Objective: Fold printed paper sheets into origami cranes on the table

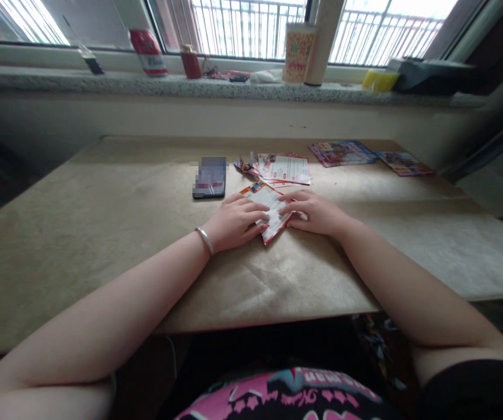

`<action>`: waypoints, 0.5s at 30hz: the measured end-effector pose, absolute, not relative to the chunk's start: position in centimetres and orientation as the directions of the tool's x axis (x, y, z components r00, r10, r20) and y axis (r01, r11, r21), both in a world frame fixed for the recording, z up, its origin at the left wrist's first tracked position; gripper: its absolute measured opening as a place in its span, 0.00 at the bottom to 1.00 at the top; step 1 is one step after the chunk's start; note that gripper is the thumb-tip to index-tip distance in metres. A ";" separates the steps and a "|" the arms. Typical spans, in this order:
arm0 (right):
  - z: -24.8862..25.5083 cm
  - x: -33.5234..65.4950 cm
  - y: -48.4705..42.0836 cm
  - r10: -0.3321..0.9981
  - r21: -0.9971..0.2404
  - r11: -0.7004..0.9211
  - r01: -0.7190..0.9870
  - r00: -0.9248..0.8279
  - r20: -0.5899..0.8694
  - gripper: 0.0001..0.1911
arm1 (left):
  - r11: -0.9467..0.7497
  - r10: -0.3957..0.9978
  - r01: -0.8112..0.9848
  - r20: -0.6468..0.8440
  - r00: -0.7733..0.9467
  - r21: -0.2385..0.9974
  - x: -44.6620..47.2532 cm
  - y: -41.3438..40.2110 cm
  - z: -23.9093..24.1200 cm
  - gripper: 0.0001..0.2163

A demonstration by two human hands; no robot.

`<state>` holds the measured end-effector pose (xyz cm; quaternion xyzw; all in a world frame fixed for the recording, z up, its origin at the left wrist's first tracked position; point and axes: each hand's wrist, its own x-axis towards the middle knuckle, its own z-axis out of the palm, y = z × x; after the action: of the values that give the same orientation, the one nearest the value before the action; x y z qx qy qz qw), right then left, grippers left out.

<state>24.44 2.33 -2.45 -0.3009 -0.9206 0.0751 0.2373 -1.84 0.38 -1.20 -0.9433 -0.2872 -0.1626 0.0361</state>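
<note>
A white printed card with a red edge and a colourful corner (258, 188) lies at an angle on the table in front of me. My left hand (240, 219) rests on its left side, fingers stretched out over the print. From the right, my right hand (313, 211) reaches onto the card's other edge with its fingers apart. A small white bit shows between its thumb and fingers; I cannot tell whether it is part of the card. Just beyond are more white printed cards (289, 169) and a crumpled colourful wrapper (247, 167).
A dark phone (211, 178) lies to the left of the cards. Colourful packets sit at the back right, in a pile (343, 153) and a smaller group (404, 163). The windowsill (234, 90) holds a pink can (149, 52), a patterned cup (299, 53) and a yellow object (380, 80).
</note>
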 end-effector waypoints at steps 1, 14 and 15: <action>-2.4 24.3 2.3 0.591 -0.282 0.807 0.519 -0.702 0.398 0.10 | -0.842 0.520 0.538 0.328 0.789 0.041 -1.9 0.4 -1.2 0.15; -2.6 22.9 2.4 0.558 -0.273 0.825 0.495 -0.636 0.533 0.05 | -0.872 0.477 0.485 0.340 0.810 0.068 -1.7 0.8 -1.3 0.13; -2.6 22.9 2.4 0.550 -0.265 0.830 0.490 -0.646 0.529 0.05 | -0.876 0.469 0.479 0.344 0.814 0.062 -1.7 0.8 -1.3 0.12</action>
<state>22.90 2.36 -2.63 -0.2872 -0.9059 0.0486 0.3073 -1.67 0.76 -1.32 -0.9522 -0.2488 -0.1768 0.0138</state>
